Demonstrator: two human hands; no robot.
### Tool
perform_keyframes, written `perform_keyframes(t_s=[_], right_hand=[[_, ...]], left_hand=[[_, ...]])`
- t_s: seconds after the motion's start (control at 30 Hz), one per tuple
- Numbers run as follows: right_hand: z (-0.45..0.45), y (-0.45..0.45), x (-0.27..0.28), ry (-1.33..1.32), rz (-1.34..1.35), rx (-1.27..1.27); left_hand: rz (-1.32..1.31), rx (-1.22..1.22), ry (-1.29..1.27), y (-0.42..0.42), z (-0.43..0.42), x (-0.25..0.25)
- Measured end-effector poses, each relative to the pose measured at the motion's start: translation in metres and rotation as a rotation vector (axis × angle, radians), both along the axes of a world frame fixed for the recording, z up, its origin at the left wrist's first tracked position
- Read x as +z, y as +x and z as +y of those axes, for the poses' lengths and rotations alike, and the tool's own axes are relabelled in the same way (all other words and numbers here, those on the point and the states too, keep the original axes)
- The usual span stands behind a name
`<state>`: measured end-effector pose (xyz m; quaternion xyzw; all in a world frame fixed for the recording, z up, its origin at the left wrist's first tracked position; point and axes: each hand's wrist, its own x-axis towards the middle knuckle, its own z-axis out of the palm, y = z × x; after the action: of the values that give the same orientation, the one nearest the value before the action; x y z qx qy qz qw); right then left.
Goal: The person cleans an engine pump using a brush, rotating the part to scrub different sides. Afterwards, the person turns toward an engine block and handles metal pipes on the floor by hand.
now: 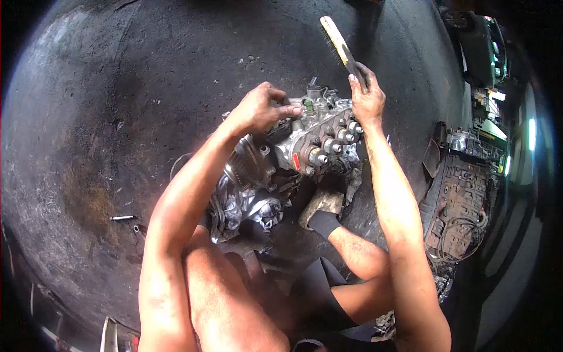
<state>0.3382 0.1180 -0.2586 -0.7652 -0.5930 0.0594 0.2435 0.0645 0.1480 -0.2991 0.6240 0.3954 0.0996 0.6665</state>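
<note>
A metal fuel injection pump (302, 144), with a row of several round outlet fittings and a red label, sits on the floor between my legs. My left hand (260, 110) is at its far left side, fingers curled and thumb pointing toward a green fitting (308, 105). Whatever lies between those fingertips is too small or hidden to make out. In my right hand (368, 100), above the pump's right end, is a wire brush (336, 41). Its yellowish, worn back points up and away, with dark bristles along the left edge.
Crumpled, stained rags (258, 211) lie under and beside the pump. A ribbed metal part (246, 161) adjoins its left side. On the dark floor at left are a small metal rod (122, 218) and a ring-ended piece (136, 229). A large engine block (460, 199) stands at right.
</note>
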Motion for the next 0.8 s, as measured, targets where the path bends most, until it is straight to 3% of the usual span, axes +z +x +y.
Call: perform_keyframes(t_s=[0.07, 0.1, 0.2, 0.23, 0.33, 0.37, 0.5, 0.6, 0.67, 0.77, 0.8], right_hand=[[0.0, 0.0, 0.0, 0.007, 0.007, 0.002], [0.0, 0.0, -0.001, 0.011, 0.012, 0.002], [0.0, 0.002, -0.002, -0.01, 0.011, -0.012], [0.0, 0.001, -0.002, -0.008, 0.003, -0.006], [-0.001, 0.002, -0.001, -0.006, -0.013, 0.01], [-0.001, 0.003, -0.001, -0.007, -0.01, 0.011], [0.001, -0.004, 0.01, -0.156, -0.001, 0.035], [0.003, 0.001, 0.007, -0.198, -0.045, 0.183], [0.004, 0.001, 0.016, -0.195, -0.036, 0.285], [-0.002, -0.027, 0.072, -0.26, -0.034, 0.477], [-0.003, -0.036, 0.097, -0.239, -0.071, 0.683]], left_hand=[[-0.297, -0.056, 0.059, -0.001, -0.001, -0.035], [-0.319, -0.045, 0.07, -0.005, 0.002, -0.03], [0.115, 0.034, 0.136, 0.002, 0.003, -0.01], [0.152, -0.05, 0.172, 0.001, 0.003, -0.007], [-0.243, -0.102, 0.043, -0.007, 0.005, -0.013], [-0.219, -0.051, -0.03, -0.009, 0.002, -0.014], [-0.083, -0.076, 0.1, -0.016, -0.008, -0.017], [-0.203, -0.059, -0.168, -0.014, -0.001, -0.015], [-0.208, -0.091, -0.124, -0.013, -0.001, -0.018], [-0.097, -0.033, 0.043, -0.017, -0.005, -0.02], [-0.054, -0.016, 0.083, -0.019, -0.008, -0.016]])
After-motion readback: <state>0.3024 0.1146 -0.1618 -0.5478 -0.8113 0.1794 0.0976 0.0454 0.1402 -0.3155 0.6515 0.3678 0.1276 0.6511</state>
